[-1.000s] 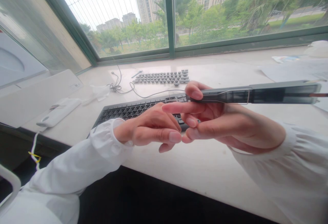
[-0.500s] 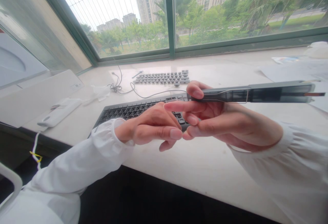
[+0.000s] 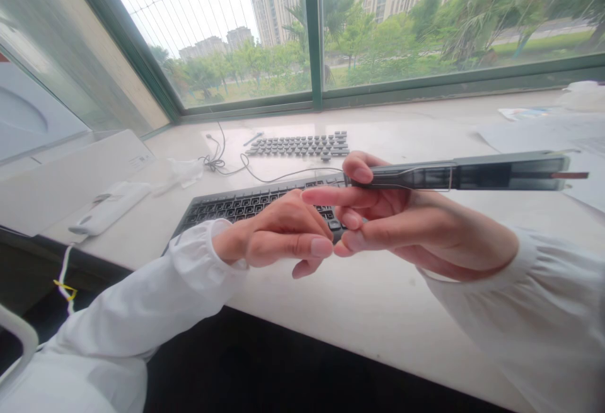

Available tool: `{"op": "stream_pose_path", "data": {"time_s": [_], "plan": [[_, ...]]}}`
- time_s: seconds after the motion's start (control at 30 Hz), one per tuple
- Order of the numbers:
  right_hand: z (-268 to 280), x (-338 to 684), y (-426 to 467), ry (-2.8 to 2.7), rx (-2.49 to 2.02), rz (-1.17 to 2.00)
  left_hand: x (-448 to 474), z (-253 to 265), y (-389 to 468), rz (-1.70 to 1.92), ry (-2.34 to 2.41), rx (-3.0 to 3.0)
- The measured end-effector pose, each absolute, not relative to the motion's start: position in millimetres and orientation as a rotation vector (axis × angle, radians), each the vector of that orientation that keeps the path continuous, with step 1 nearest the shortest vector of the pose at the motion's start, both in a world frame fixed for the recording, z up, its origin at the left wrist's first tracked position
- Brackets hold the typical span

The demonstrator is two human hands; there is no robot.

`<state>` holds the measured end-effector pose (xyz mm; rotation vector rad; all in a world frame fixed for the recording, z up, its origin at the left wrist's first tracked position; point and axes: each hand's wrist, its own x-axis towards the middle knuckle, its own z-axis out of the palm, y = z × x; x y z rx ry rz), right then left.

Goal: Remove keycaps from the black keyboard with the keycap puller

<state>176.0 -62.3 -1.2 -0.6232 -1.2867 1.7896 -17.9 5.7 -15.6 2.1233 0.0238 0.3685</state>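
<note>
The right hand grasps the tool, which extends rightward from its fingertips, while the keyboard lies partly hidden behind the left hand, whose grip cannot be determined.

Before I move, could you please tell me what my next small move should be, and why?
I would probably ease your left hand aside, to uncover the keyboard: that hand hides part of it from this view and shows nothing in its grip, while your right hand holds the dark tool.
</note>
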Motion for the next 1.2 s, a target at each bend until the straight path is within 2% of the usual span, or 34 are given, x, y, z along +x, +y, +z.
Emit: {"op": "stream_pose_path", "data": {"time_s": [0.33,0.93,1.2], "plan": [[4.3,175.1,-66.6,-1.179,-0.536,1.893,-16.8,-11.9,2.5,0.348,0.054,2.130],[-1.1,174.2,-61.8,-1.382,-0.563,1.749,-16.8,-15.7,2.5,0.391,0.059,2.109],[-0.9,174.5,-62.1,-1.391,-0.556,1.778,-18.1,-16.8,3.7,0.391,0.061,2.088]]}}
